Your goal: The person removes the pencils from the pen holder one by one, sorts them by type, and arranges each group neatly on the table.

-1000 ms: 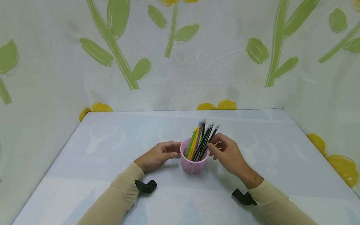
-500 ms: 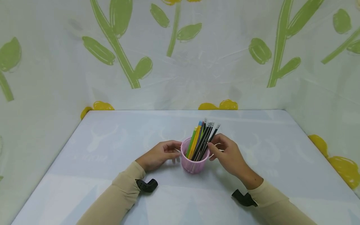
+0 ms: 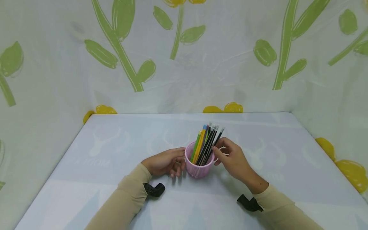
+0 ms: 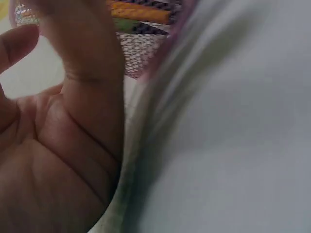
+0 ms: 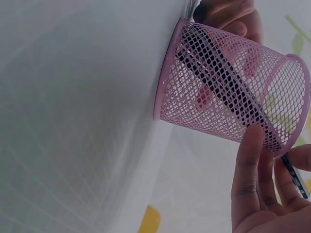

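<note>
The pink mesh pen cup [image 3: 198,171] stands on the table between my hands, holding several pencils: green [image 3: 196,145], yellow [image 3: 200,145] and black ones [image 3: 209,143] with erasers upward. On its right side, my right hand [image 3: 231,156] pinches the rightmost black pencil [image 3: 219,136] just above the rim, thumb in front and index finger behind. In the right wrist view, a finger [image 5: 249,165] of it lies against the mesh. My left hand [image 3: 165,162] is at the cup's left side, its top fingers reaching to the wall and its other fingers hanging loosely. The left palm [image 4: 53,150] shows in the left wrist view.
The pale table [image 3: 115,147] spreads around the cup, with its far edge against a white wall [image 3: 207,83] printed with green leaves and yellow flowers. A black wrist mount [image 3: 154,190] sits on the left sleeve, another mount [image 3: 249,203] on the right one.
My left hand has turned, so its fingers now droop beside the cup where thumb and forefinger were spread before. My right hand and the cup have stayed in place.
</note>
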`<state>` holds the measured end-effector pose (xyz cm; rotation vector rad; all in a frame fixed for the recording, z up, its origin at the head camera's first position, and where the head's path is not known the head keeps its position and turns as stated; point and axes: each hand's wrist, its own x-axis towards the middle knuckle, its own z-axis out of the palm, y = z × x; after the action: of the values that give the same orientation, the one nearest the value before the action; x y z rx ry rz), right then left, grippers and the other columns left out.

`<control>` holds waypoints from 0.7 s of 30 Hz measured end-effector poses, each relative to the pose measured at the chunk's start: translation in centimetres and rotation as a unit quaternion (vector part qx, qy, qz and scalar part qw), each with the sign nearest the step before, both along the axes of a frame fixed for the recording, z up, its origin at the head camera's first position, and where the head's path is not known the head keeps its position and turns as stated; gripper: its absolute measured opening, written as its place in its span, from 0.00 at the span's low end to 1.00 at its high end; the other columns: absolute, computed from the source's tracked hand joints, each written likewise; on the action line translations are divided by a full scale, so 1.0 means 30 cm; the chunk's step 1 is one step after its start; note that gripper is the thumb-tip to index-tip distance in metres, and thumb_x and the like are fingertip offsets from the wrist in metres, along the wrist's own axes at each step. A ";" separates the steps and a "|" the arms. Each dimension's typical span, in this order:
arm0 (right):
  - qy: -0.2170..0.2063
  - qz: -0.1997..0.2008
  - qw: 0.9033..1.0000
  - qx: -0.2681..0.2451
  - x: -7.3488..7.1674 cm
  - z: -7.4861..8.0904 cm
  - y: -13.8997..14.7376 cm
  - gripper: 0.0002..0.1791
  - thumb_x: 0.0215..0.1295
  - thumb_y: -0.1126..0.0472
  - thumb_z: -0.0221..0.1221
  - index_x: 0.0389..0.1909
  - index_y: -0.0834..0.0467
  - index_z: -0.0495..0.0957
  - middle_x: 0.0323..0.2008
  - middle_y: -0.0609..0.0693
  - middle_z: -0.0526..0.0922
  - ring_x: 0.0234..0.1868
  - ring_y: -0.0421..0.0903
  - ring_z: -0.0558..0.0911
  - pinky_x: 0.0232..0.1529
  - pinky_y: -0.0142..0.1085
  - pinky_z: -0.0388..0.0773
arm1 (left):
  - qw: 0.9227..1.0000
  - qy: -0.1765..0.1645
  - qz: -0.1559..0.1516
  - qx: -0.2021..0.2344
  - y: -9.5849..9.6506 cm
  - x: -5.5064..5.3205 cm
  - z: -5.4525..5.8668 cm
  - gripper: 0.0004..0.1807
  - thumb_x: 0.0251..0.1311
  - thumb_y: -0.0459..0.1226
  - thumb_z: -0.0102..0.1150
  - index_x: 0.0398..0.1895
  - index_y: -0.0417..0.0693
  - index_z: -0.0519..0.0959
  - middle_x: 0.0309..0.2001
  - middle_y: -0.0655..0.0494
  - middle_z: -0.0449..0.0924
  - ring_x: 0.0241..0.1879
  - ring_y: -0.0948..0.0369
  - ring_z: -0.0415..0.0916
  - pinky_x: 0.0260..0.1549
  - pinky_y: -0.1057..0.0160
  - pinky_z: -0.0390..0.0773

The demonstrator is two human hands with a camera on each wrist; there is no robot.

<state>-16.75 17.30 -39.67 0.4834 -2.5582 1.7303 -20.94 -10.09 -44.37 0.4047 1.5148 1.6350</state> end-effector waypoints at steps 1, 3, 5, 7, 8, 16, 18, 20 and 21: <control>0.001 0.000 1.000 0.000 -0.001 0.000 0.000 0.07 0.72 0.62 0.58 0.41 0.63 0.73 0.39 0.60 0.77 0.32 0.52 0.85 0.29 0.37 0.86 | 1.000 -0.005 -0.004 -0.001 0.006 -0.003 -0.001 0.21 0.78 0.50 0.37 0.64 0.50 0.63 0.33 0.54 0.76 0.25 0.62 0.79 0.20 0.67 0.78; 0.002 0.001 1.000 0.001 -0.001 0.000 0.001 0.07 0.72 0.62 0.58 0.41 0.63 0.73 0.39 0.60 0.77 0.32 0.52 0.85 0.29 0.37 0.86 | 1.000 -0.013 -0.012 0.000 0.012 -0.008 -0.002 0.19 0.77 0.49 0.37 0.64 0.51 0.63 0.33 0.53 0.76 0.27 0.59 0.82 0.22 0.65 0.81; -0.002 0.003 1.000 0.002 -0.001 0.001 0.000 0.07 0.72 0.62 0.58 0.41 0.63 0.73 0.39 0.60 0.77 0.32 0.51 0.84 0.29 0.38 0.86 | 1.000 -0.019 -0.018 0.009 0.010 -0.010 -0.006 0.20 0.77 0.44 0.38 0.67 0.52 0.61 0.33 0.52 0.77 0.30 0.57 0.84 0.26 0.62 0.84; -0.004 0.004 1.000 0.001 0.001 0.002 0.000 0.08 0.72 0.62 0.58 0.41 0.63 0.73 0.40 0.61 0.77 0.32 0.48 0.84 0.29 0.38 0.86 | 0.999 -0.017 -0.028 0.022 0.003 -0.010 -0.007 0.25 0.76 0.39 0.40 0.73 0.51 0.56 0.34 0.51 0.79 0.33 0.57 0.85 0.31 0.60 0.86; -0.004 0.004 1.000 0.001 0.002 0.002 0.000 0.08 0.72 0.62 0.58 0.42 0.63 0.73 0.40 0.60 0.77 0.32 0.47 0.84 0.29 0.38 0.86 | 0.999 -0.012 -0.033 0.028 -0.001 -0.009 -0.008 0.28 0.75 0.36 0.42 0.75 0.50 0.53 0.35 0.51 0.81 0.34 0.57 0.85 0.33 0.60 0.86; 0.002 -0.003 1.000 0.011 0.000 0.011 0.006 0.07 0.72 0.62 0.58 0.42 0.63 0.73 0.41 0.60 0.78 0.32 0.47 0.85 0.30 0.37 0.86 | 0.999 0.013 -0.015 0.035 -0.004 -0.013 -0.003 0.40 0.69 0.31 0.55 0.79 0.47 0.48 0.38 0.55 0.80 0.32 0.64 0.79 0.35 0.67 0.82; 0.002 -0.003 1.000 0.013 -0.001 0.014 0.005 0.08 0.71 0.62 0.59 0.42 0.62 0.74 0.41 0.60 0.78 0.32 0.48 0.85 0.30 0.37 0.86 | 1.000 0.025 0.001 0.020 -0.003 -0.013 0.001 0.38 0.68 0.33 0.57 0.78 0.48 0.52 0.37 0.57 0.76 0.30 0.65 0.74 0.31 0.69 0.78; -0.001 -0.003 1.000 0.016 -0.001 0.016 0.003 0.08 0.71 0.61 0.59 0.42 0.62 0.74 0.41 0.59 0.78 0.32 0.47 0.85 0.31 0.36 0.86 | 0.999 0.037 0.011 0.010 -0.002 -0.012 0.002 0.35 0.68 0.33 0.58 0.76 0.48 0.56 0.37 0.57 0.73 0.29 0.64 0.71 0.29 0.70 0.75; -0.003 -0.002 1.000 0.016 0.000 0.016 0.002 0.08 0.71 0.61 0.59 0.42 0.62 0.74 0.41 0.59 0.78 0.32 0.46 0.85 0.31 0.36 0.86 | 0.999 0.042 0.013 0.006 -0.001 -0.012 0.000 0.34 0.68 0.33 0.58 0.75 0.48 0.58 0.38 0.56 0.72 0.29 0.64 0.70 0.29 0.70 0.74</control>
<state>-16.75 17.37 -39.18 0.4749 -2.5917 1.6944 -21.29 -10.12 -44.37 0.4665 1.5789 1.6674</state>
